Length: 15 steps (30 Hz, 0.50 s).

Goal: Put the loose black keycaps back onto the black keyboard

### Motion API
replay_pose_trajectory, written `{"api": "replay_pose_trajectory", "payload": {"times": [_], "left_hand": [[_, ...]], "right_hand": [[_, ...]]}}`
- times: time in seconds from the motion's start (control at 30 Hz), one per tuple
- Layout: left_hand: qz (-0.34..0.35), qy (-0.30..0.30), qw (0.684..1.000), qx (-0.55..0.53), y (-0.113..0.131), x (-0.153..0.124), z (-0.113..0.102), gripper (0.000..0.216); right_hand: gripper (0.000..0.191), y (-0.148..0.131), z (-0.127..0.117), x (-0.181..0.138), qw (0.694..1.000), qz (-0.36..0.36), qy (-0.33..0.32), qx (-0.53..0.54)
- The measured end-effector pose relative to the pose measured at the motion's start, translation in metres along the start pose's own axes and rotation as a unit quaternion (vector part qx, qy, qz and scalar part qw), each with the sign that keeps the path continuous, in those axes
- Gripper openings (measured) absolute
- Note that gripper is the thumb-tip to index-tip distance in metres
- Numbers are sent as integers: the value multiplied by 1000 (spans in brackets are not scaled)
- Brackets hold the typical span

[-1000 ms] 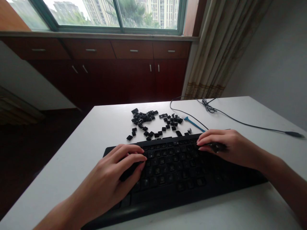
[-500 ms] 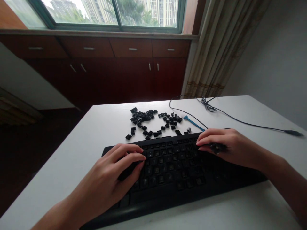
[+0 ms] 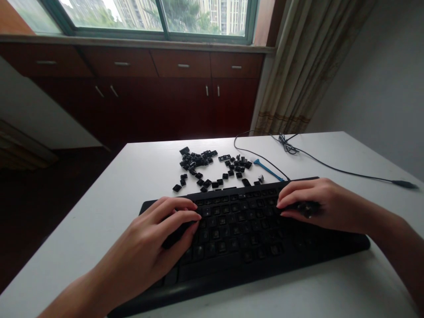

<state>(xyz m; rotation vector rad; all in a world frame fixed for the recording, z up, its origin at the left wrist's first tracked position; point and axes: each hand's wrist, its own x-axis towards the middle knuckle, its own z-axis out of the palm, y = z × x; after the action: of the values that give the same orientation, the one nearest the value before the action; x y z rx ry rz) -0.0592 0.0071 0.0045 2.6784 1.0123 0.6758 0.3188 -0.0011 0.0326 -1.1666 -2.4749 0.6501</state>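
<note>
A black keyboard [image 3: 228, 274] lies at a slant across the front of the white table, with bare key sockets showing in its rows. My left hand [image 3: 159, 229] is curled over its left part, fingertips and thumb close together on the keys. Above the right part, my right hand [image 3: 318, 198] has its thumb and fingers pinched together near the upper rows. Something small, dark and blurred shows under that palm; its kind cannot be made out. Loose black keycaps [image 3: 195, 161] are strewn behind the keyboard. A thin blue tool [image 3: 269, 170] lies close to its back edge.
A black cable [image 3: 344, 170] runs from the keyboard, bundled at the back and stretching to the right. A small grey-white piece [image 3: 261, 178] sits among the nearer keycaps. Beyond the white table [image 3: 109, 185] stand reddish-brown cabinets [image 3: 159, 106] under a window, beside a curtain [image 3: 288, 79].
My right hand has shifted slightly right and down over the keyboard, still pinched. My left hand has stayed almost in place. The keycaps and the blue tool lie as before.
</note>
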Motion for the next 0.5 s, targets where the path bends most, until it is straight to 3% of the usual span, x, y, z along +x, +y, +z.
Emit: {"api": "replay_pose_trajectory", "payload": {"times": [0.27,0.43,0.5], "left_hand": [[1,-3,1000,2,0,0,0,23],[3,-1,1000,8,-1,0,1,23],[5,0,1000,9,-2,1,1,23]], "right_hand": [[11,-4,-4,2,999,25,-6,42],[6,-10,-12,1,986,58,132,80],[4,-12,-14,1,983,60,154,78]]}}
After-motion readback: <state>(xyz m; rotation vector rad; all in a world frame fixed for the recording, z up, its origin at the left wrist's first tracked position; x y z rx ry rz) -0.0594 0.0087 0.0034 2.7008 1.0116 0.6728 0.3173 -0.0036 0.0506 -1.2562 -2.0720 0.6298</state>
